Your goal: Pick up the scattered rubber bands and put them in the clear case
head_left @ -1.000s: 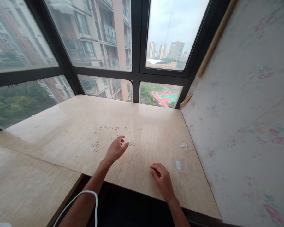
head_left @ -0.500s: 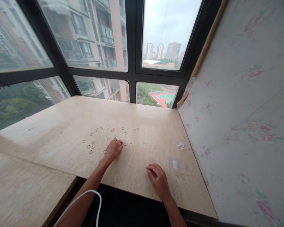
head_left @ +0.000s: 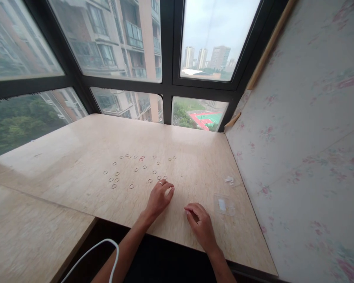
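Note:
Several small thin rings [head_left: 131,186] lie scattered on the beige stone surface [head_left: 76,149], most of them dark or brownish. Two red rings [head_left: 142,158] touch each other among them. My left hand [head_left: 161,196] is just in front of the nearest rings, its thumb and index fingertips close together; whatever is between them is too small to make out. My right hand [head_left: 200,222] hovers over the surface to the right, pinching something small and pinkish that I cannot make out.
Right of my right hand lies a clear plastic box [head_left: 224,205] with a white label. Behind it is a small white item [head_left: 229,179]. The papered wall [head_left: 306,157] bounds the right side, windows the back. A white cable [head_left: 106,240] hangs at the lower left.
My left hand has moved right and nearer to me, away from the middle of the rings, uncovering several of them. My right hand stays nearly in place. The view has shifted slightly.

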{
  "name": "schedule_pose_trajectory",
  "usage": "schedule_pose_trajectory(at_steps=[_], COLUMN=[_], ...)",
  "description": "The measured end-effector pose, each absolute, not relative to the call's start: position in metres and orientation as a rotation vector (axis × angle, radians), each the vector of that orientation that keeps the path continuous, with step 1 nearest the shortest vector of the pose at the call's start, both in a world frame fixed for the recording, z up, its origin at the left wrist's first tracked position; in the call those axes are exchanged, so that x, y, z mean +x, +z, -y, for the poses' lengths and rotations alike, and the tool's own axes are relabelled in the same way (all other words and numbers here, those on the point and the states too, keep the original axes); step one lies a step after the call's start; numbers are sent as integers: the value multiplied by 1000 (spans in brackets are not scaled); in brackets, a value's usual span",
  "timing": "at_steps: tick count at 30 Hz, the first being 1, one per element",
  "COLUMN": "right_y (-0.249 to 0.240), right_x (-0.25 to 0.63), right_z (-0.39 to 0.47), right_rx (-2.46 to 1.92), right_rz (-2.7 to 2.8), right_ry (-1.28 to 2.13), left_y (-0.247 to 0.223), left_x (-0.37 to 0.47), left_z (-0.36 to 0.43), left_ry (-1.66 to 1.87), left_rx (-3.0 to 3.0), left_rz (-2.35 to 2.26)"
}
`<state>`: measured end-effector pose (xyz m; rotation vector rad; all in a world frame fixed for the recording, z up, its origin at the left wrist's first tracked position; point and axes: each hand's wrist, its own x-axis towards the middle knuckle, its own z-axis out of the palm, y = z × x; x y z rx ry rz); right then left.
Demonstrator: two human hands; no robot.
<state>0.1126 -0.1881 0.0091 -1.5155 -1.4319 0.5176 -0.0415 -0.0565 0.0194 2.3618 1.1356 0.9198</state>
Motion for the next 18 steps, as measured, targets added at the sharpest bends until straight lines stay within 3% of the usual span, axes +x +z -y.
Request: schedule_pose_trajectory(at_steps=[6, 18], right_y=[11, 17], right_x=[112, 109], right_z=[188, 185], right_rx=[-1524, -1569], right_rz=[1418, 1398], right_ry=[523, 461], left_y=[12, 12], left_x=[-14, -19], left_z=[91, 88], left_ry=[801, 749], left_rx=[2160, 2046], left_rz=[-1056, -1038])
